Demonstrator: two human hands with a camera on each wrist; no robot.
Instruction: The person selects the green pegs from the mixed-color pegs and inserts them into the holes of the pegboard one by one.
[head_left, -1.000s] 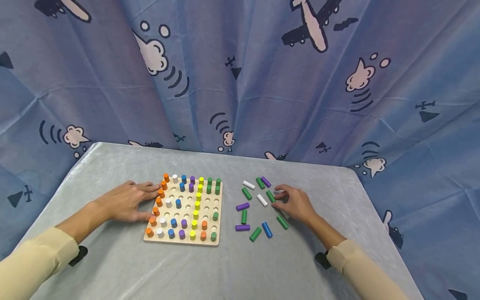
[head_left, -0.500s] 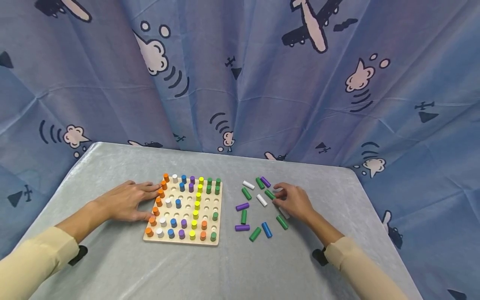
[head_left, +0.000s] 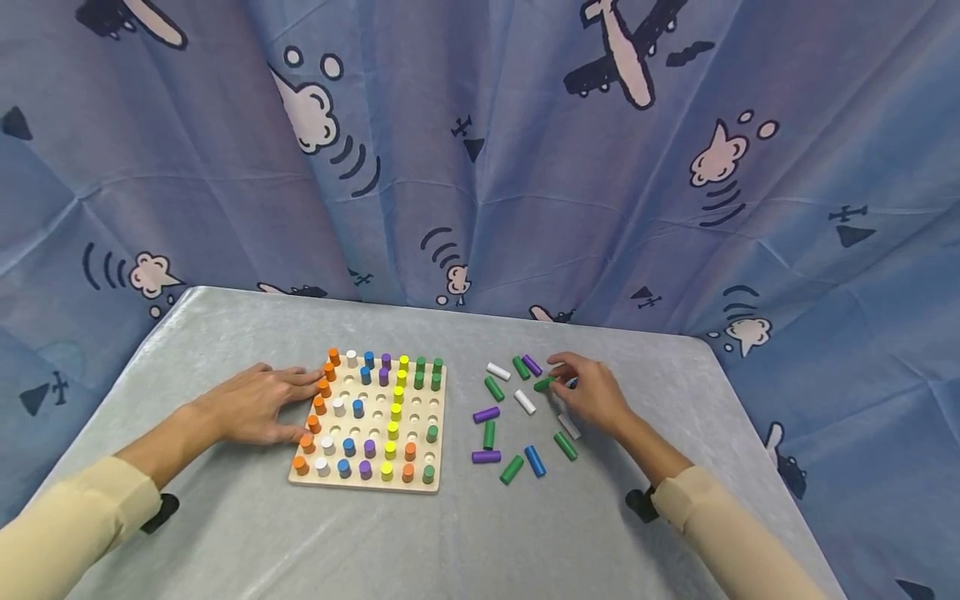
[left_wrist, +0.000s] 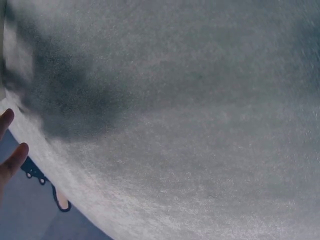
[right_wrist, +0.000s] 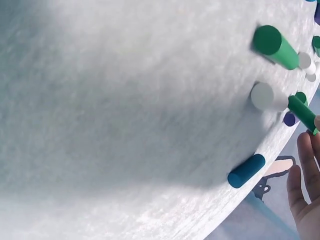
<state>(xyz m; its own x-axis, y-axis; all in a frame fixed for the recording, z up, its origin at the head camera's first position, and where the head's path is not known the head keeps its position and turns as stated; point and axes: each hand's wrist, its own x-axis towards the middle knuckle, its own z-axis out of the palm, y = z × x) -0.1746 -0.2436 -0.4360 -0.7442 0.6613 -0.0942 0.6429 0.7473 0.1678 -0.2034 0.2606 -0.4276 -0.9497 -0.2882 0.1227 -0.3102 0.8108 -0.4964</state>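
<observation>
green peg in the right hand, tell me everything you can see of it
The short green cylindrical peg, seemingly painted wood, is pinched at one end by the fingertips of the right hand. It looks lifted slightly off the grey cloth-covered table, lying roughly level, free end pointing toward the square wooden pegboard. Other loose pegs lie around it, apparently none touching.

From my left wrist view, only two fingertips [left_wrist: 11, 160] of my left hand [head_left: 258, 406] show at the frame edge. On the right wrist view my right hand [head_left: 592, 396] is cut off too, and the green peg [right_wrist: 302, 113] it pinches runs out of frame behind my fingers [right_wrist: 306, 170].
</observation>
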